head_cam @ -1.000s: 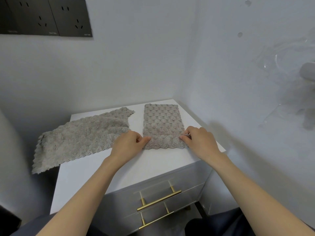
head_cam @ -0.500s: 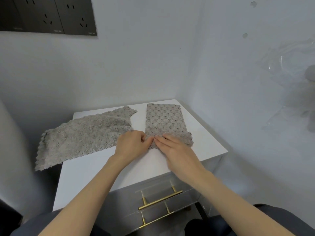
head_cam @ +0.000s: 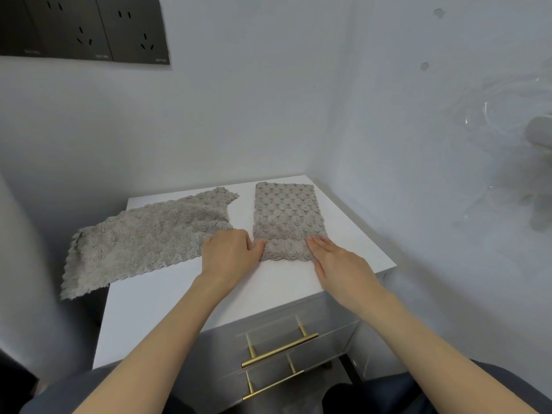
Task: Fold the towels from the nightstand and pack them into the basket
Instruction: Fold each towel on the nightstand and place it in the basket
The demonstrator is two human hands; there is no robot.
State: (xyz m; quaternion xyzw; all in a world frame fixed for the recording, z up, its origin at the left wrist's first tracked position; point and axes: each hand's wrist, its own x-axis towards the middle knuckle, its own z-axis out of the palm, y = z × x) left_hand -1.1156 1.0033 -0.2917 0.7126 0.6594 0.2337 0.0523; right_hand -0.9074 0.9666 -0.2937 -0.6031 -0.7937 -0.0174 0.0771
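Observation:
A grey textured towel (head_cam: 286, 219), folded into a narrow strip, lies on the white nightstand top (head_cam: 179, 294) at the back right. My left hand (head_cam: 230, 253) sits at the strip's near left corner with curled fingers, the thumb pinching the edge. My right hand (head_cam: 337, 261) lies flat with straight fingers on the strip's near right corner, pressing it down. A second grey towel (head_cam: 149, 237) is spread unfolded on the left, and its left end hangs over the nightstand's edge. No basket is in view.
The nightstand stands in a corner, with walls close behind and on the right. Its grey drawers (head_cam: 298, 348) carry two brass bar handles (head_cam: 279, 351) below the front edge. Dark wall sockets (head_cam: 86, 28) are mounted up on the left. My knees show at the bottom.
My right hand slid from the strip's near left, beside my left hand, back to its near right corner, smoothing the near edge. My left hand stayed at the left corner.

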